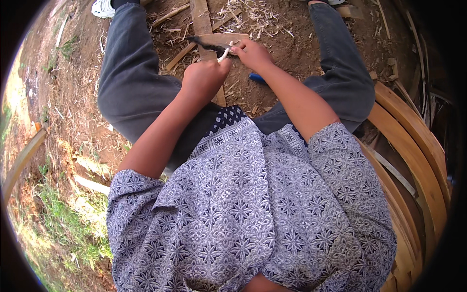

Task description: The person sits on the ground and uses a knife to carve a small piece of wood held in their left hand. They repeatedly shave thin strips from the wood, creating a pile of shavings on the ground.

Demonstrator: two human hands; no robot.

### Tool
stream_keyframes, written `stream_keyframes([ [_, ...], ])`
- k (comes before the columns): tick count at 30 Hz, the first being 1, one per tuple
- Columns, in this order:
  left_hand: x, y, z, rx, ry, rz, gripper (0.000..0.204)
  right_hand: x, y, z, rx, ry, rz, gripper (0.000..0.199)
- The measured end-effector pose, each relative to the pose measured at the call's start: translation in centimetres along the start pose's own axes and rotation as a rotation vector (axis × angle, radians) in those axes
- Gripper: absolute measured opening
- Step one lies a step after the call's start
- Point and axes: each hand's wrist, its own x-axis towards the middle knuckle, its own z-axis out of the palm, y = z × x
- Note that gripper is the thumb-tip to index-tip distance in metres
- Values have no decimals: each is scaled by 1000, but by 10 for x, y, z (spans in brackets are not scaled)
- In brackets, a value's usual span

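Near the top centre, a thin pale stick (pixel 224 52) is clamped in the left hand (pixel 204 78). A dark blade (pixel 206 45) is gripped by the right hand (pixel 253 53). Shavings (pixel 253 17) are already scattered above; whittling seems partly done.

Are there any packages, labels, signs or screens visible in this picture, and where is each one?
None are in view: only bare ground with wood strips and shavings, curved wooden pieces on the right, and both hands on a dark knife and a pale stick.
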Motion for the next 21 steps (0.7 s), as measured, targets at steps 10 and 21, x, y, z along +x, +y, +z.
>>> stream_keyframes([
  [10,0,-1,-2,-34,34,-31,13,-4,11,0,77,64,-2,41],
  [21,-1,2,-3,-44,17,-7,15,22,16,6,-24,98,117,39],
])
